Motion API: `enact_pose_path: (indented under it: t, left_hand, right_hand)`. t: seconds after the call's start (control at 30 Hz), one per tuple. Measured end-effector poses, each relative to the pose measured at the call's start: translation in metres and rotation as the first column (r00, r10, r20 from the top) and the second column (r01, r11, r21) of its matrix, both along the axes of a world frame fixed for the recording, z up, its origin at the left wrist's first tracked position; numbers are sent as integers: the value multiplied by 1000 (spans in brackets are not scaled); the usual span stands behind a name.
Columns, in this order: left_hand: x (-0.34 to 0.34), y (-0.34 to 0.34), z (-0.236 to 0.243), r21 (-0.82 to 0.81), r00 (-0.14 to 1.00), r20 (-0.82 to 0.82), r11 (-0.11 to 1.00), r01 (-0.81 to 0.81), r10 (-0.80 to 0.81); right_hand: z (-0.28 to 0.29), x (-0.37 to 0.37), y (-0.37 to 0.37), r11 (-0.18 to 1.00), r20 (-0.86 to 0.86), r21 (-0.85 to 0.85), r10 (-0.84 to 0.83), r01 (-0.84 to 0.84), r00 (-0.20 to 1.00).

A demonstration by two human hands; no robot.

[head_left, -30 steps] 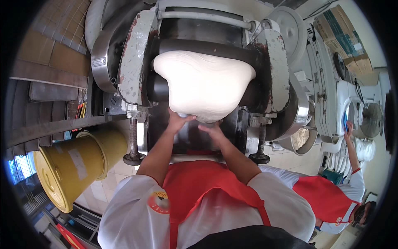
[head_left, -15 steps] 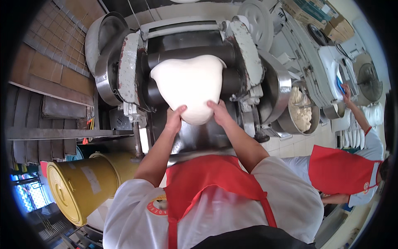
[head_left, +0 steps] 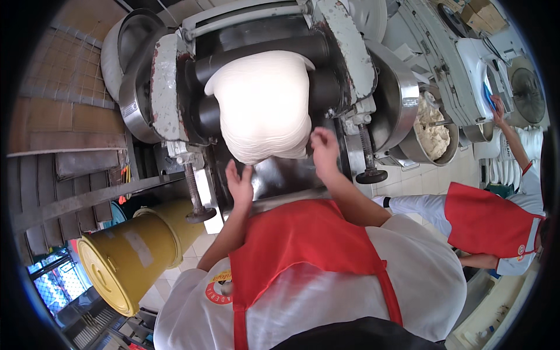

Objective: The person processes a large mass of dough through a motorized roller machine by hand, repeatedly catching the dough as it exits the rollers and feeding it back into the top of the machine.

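A large slab of white dough [head_left: 262, 108] hangs from between the two dark rollers [head_left: 204, 114] of a dough sheeter, its lower part bulging and wrinkled over the metal tray [head_left: 286, 178]. Just below the dough's lower left edge is my left hand [head_left: 240, 184], open, fingers pointing up toward it. My right hand [head_left: 325, 153] is beside the dough's lower right edge, fingers loosely curled and apart from each other, with nothing held. Both hands appear off the dough by a small gap.
Chipped grey side frames [head_left: 165, 87] with a screw handle [head_left: 371, 175] flank the rollers. On the right stands a mixer bowl [head_left: 434, 137] of dough; beyond it a co-worker in a red apron [head_left: 487, 224] reaches to a white machine. Lidded yellow bins [head_left: 125, 254] stand at left.
Both hands have let go of the dough and drawn apart from it. The dough's smooth hanging lobe has become a shorter, wrinkled bulge. The view has shifted slightly.
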State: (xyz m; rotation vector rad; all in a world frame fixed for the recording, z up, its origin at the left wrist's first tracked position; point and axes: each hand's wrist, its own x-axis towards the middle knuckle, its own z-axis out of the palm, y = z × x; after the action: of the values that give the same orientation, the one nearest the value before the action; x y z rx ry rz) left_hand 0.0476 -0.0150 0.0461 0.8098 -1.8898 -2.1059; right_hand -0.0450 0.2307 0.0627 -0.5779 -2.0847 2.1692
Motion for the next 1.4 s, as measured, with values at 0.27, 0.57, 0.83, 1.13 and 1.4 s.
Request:
enact_pose_path:
  t: [0.27, 0.57, 0.83, 1.13, 1.4]
  left_hand:
    - [-93, -20, -59, -146, 816, 391, 846, 512, -426]
    - [-163, -32, 21, -66, 556, 194, 555, 829, -808]
    - [-109, 0, 51, 175, 840, -122, 822, 543, -529]
    - [-77, 1, 132, 43, 916, -287, 952, 304, -280]
    - [-22, -5, -2, -244, 998, -45, 969, 36, -49]
  right_hand:
    - [-86, -28, -33, 896, 344, 170, 336, -410, 877]
    - [-27, -113, -11, 559, 262, 41, 794, -828, 548]
    - [43, -61, -26, 840, -28, -300, 465, -452, 885]
    - [119, -58, -43, 931, -193, -270, 197, -245, 961]
    - [-24, 11, 15, 978, 171, 149, 118, -144, 978]
